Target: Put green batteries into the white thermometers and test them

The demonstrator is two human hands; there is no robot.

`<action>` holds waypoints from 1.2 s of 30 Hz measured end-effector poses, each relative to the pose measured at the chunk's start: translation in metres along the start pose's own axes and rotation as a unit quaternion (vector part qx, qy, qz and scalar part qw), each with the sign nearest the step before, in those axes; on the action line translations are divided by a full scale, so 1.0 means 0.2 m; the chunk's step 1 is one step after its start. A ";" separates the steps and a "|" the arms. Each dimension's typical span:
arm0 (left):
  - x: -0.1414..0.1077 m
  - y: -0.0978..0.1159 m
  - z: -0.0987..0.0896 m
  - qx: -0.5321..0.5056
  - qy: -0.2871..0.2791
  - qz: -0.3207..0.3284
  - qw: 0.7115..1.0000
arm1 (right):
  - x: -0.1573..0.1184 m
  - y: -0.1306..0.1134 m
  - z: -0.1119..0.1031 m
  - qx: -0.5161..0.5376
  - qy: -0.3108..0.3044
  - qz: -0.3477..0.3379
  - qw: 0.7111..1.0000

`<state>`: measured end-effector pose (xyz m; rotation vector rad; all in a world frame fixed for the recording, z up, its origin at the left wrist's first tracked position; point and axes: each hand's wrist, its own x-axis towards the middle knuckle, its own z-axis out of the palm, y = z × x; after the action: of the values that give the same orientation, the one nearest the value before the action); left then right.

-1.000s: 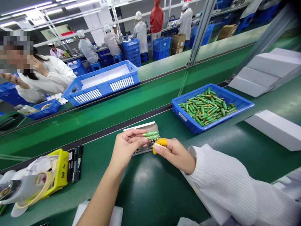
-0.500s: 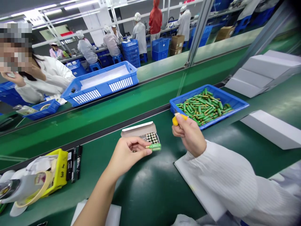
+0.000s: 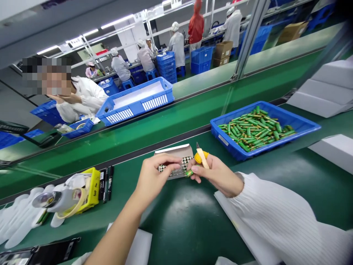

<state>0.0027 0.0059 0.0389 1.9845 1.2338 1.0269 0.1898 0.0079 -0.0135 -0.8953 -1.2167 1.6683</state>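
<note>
An open white box [image 3: 176, 150] stands on the green work surface, with upright batteries [image 3: 187, 159] in it, their metal ends up. My left hand [image 3: 154, 176] reaches over the box, thumb and forefinger close together; whatever they pinch is hidden. Close beside it, my right hand [image 3: 217, 173] grips a green battery [image 3: 189, 173] low at the fingertips. The same hand also holds a yellow and cream tool [image 3: 203, 158] with a dark pointed tip, pointing up. To the right, a blue tray [image 3: 234, 150] is heaped with loose green batteries [image 3: 253, 129].
A yellow basket [image 3: 95, 187] and black markers [image 3: 106, 184] lie at the left. White boxes [image 3: 333, 151] stand at the right. White sheets [image 3: 234, 221] lie near my right sleeve. Beyond the green ledge are a blue crate [image 3: 135, 105] and a seated person [image 3: 88, 92].
The view has shifted left. My right hand has come down and left to the box, beside my left hand. Green batteries showed in my left fingers before; a green one now shows in my right.
</note>
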 end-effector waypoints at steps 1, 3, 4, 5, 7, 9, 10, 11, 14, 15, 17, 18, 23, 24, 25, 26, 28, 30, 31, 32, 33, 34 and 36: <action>0.00 -0.01 -0.03 0.014 0.025 -0.006 1.000 | 0.00 -0.01 -0.01 -0.032 0.016 0.000 0.999; 0.00 -0.06 -0.07 0.061 0.062 -0.015 0.996 | 0.01 -0.04 -0.05 -0.144 0.104 -0.052 0.983; -0.01 -0.09 -0.08 0.092 0.070 -0.017 0.993 | 0.01 -0.06 -0.09 -0.220 0.175 -0.098 0.954; -0.02 -0.12 -0.08 0.126 0.069 -0.019 0.990 | 0.01 -0.09 -0.15 -0.303 0.258 -0.144 0.906; -0.04 -0.19 -0.07 0.197 0.044 -0.014 0.979 | 0.02 -0.13 -0.27 -0.433 0.405 -0.205 0.779; -0.05 -0.26 -0.05 0.252 0.014 -0.002 0.968 | 0.02 -0.16 -0.40 -0.501 0.475 -0.199 0.695; -0.06 -0.29 -0.03 0.267 0.004 0.003 0.964 | 0.03 -0.17 -0.46 -0.518 0.484 -0.184 0.681; -0.06 -0.32 -0.01 0.275 -0.002 0.007 0.961 | 0.03 -0.16 -0.50 -0.529 0.483 -0.169 0.677; -0.05 -0.35 0.03 0.288 -0.023 0.018 0.957 | 0.04 -0.14 -0.56 -0.552 0.468 -0.145 0.675; -0.05 -0.36 0.04 0.295 -0.031 0.021 0.955 | 0.04 -0.13 -0.55 -0.552 0.466 -0.149 0.675; -0.04 -0.35 0.04 0.312 -0.043 0.024 0.949 | 0.05 -0.12 -0.52 -0.555 0.454 -0.166 0.678; -0.04 -0.34 0.04 0.323 -0.047 0.025 0.945 | 0.05 -0.11 -0.50 -0.554 0.448 -0.177 0.679; -0.04 -0.31 0.03 0.362 -0.079 0.013 0.929 | 0.04 -0.07 -0.34 -0.543 0.396 -0.263 0.692; -0.03 -0.30 0.03 0.361 -0.087 0.010 0.929 | 0.03 -0.06 -0.30 -0.538 0.373 -0.289 0.698; -0.03 -0.30 0.04 0.357 -0.093 0.007 0.930 | 0.03 -0.05 -0.27 -0.532 0.341 -0.318 0.707; -0.03 -0.31 0.04 0.348 -0.095 0.004 0.932 | 0.02 -0.04 -0.23 -0.525 0.299 -0.345 0.718; -0.03 -0.32 0.04 0.322 -0.094 -0.005 0.942 | 0.02 0.00 -0.14 -0.515 0.188 -0.385 0.742; -0.03 -0.32 0.04 0.289 -0.084 -0.018 0.954 | 0.02 0.04 -0.07 -0.521 0.068 -0.396 0.753; -0.03 -0.32 0.04 0.273 -0.074 -0.026 0.959 | 0.02 0.06 -0.04 -0.530 0.015 -0.387 0.754; -0.03 -0.32 0.04 0.258 -0.064 -0.034 0.964 | 0.02 0.09 -0.01 -0.539 -0.028 -0.370 0.756; -0.03 -0.32 0.03 0.243 -0.052 -0.042 0.968 | 0.03 0.11 0.00 -0.546 -0.061 -0.350 0.758; -0.02 -0.32 0.02 0.226 -0.041 -0.051 0.972 | 0.04 0.13 0.01 -0.552 -0.084 -0.328 0.762; -0.02 -0.30 0.01 0.196 -0.024 -0.069 0.978 | 0.05 0.16 0.02 -0.552 -0.105 -0.293 0.773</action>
<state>-0.0254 0.0262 -0.0110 2.1579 1.6203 0.7036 0.1760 0.0101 -0.0441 -0.8110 -2.4056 0.4267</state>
